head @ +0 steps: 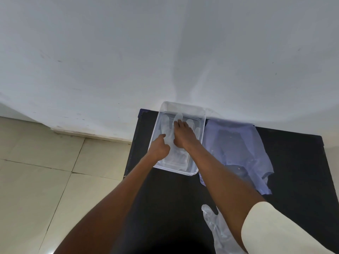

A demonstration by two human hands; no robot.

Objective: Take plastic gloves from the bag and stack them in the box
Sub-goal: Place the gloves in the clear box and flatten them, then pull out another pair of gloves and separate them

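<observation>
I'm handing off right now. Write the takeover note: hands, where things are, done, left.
Left hand: in the clear box, index finger pressing a glove.
Right hand: flat on the gloves in the box, holding nothing.
Bag: lying right of the box on the black table.
Done: some gloves are laid in the box; count unclear.
Left: one loose glove lies on the table's near edge; bag contents cannot be seen.

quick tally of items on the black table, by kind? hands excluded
Clear plastic box: 1
Bluish plastic bag, lying flat right of the box: 1
Plastic gloves: at least 2, one loose glove at the near table edge and a glove in the box under both hands; how many are layered there cannot be told
Total: at least 4
</observation>
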